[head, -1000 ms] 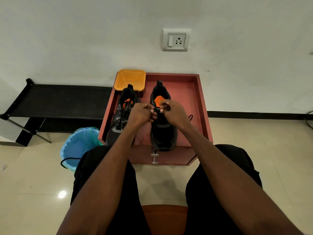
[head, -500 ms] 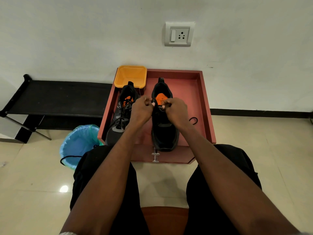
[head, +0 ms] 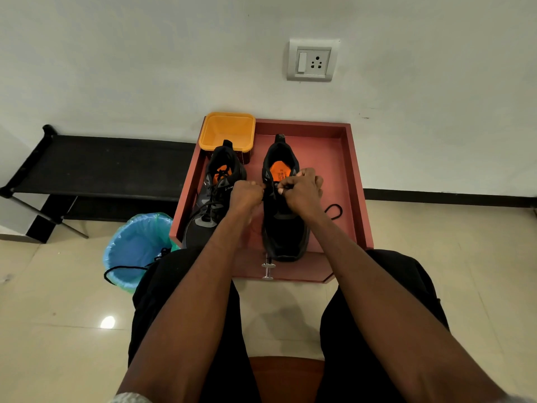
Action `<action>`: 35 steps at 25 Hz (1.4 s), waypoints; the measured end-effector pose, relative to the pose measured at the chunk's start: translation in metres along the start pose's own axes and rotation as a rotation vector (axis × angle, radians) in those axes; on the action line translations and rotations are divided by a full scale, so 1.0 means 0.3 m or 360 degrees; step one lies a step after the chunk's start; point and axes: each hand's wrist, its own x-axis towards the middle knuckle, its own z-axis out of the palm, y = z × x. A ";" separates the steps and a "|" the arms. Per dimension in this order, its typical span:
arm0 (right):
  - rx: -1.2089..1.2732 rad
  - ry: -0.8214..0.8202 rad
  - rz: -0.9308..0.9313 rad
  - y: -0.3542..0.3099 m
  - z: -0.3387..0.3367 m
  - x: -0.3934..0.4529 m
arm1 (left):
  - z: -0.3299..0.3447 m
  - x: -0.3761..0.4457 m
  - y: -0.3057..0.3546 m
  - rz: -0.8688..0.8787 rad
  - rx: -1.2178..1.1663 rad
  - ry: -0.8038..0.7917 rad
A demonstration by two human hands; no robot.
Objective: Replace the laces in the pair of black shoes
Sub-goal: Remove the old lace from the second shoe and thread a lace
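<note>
I read "AIR" on right shoe's orange insole [head: 280,172]; "CLYM…" partly on left shoe's tongue [head: 228,187].

I see two shoes side by side on the tray [head: 356,181]: left shoe [head: 213,199], right shoe [head: 283,225]. Tub [head: 228,130] sits behind the left shoe; bin [head: 136,248] stands left of the tray.

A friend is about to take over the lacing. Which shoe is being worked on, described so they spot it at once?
On the red tray against the wall stand two black shoes. It is the right-hand shoe, with both hands at its eyelets; unlike the left shoe, its front shows no lace.
</note>
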 end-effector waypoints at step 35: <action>-0.0023 -0.0010 -0.0216 0.065 -0.034 0.044 | -0.099 -0.096 0.071 0.0494 0.0445 0.0197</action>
